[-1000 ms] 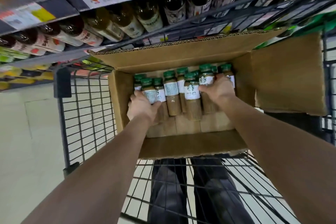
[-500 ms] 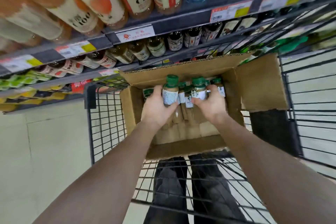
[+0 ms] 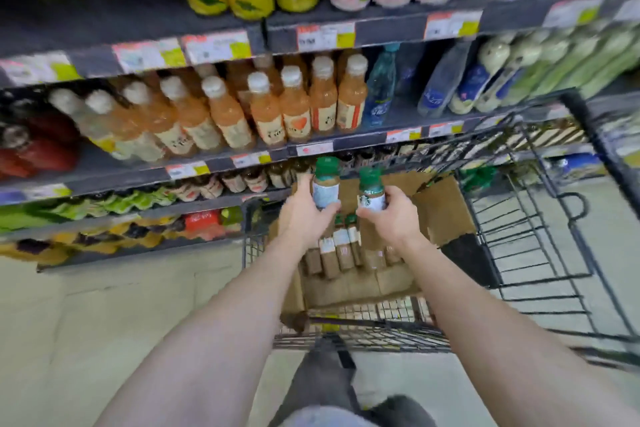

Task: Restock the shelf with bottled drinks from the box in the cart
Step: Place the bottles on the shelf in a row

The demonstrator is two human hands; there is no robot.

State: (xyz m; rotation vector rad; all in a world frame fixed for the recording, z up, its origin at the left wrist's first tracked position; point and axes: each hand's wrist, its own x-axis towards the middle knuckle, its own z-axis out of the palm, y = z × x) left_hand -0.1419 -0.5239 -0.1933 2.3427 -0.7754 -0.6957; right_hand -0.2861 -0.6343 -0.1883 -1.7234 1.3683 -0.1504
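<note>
My left hand (image 3: 304, 218) grips a green-capped coffee bottle (image 3: 326, 184), held upright above the open cardboard box (image 3: 446, 215). My right hand (image 3: 393, 218) holds a second green-capped bottle (image 3: 371, 189) beside it at about the same height. Both bottles are clear of the box. Several more of the same bottles (image 3: 341, 246) stand inside the box, partly hidden by my hands. The box sits in a black wire cart (image 3: 540, 253). The shelf (image 3: 214, 170) with small dark bottles runs just behind the raised bottles.
Higher shelves carry orange juice bottles (image 3: 294, 107), blue water bottles (image 3: 381, 94) and yellow and pink bottles at the top. Green and yellow packs fill the low shelves at left. The cart handle (image 3: 606, 149) is at right. Pale floor tiles lie at left; my legs show below the cart.
Both hands closed on bottles in the box and lifted them up out of it. The view tilted upward, bringing higher shelves into sight.
</note>
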